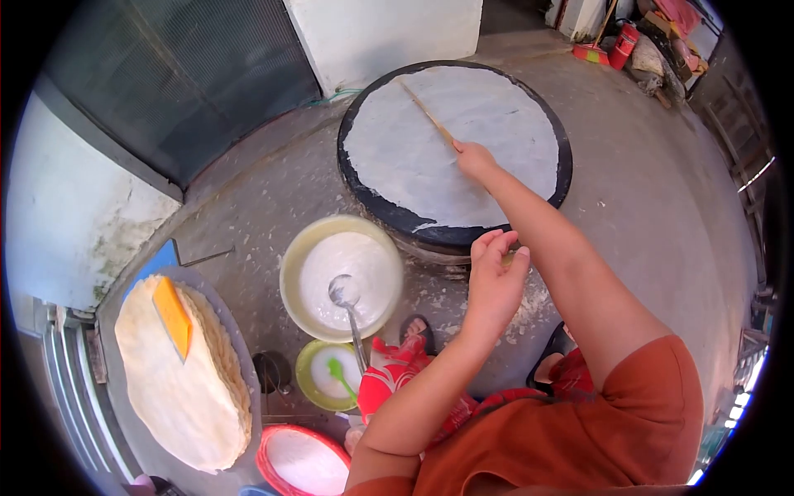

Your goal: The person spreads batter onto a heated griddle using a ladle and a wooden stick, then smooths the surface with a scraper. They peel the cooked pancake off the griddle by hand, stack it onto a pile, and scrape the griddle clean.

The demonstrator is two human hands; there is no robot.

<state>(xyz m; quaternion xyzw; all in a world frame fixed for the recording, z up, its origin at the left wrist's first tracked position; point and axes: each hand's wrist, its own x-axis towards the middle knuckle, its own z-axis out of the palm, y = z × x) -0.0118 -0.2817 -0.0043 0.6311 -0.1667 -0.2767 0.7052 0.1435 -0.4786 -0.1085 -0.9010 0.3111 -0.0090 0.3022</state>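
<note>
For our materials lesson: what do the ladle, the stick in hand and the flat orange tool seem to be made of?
Ladle: probably polished metal, from its silvery shine. Stick: likely bare wood, tan and matt. Orange tool: perhaps smooth plastic, evenly bright; its greyish edge is unclear.

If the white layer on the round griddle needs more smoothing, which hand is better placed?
Likely the right hand: it holds the stick over the white layer. The left hand hovers by the griddle's near edge, apparently holding nothing.

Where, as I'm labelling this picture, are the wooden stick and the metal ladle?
Wooden stick point(433, 119): head view, middle of its shaft.
Metal ladle point(356, 327): head view, on its handle.
</note>
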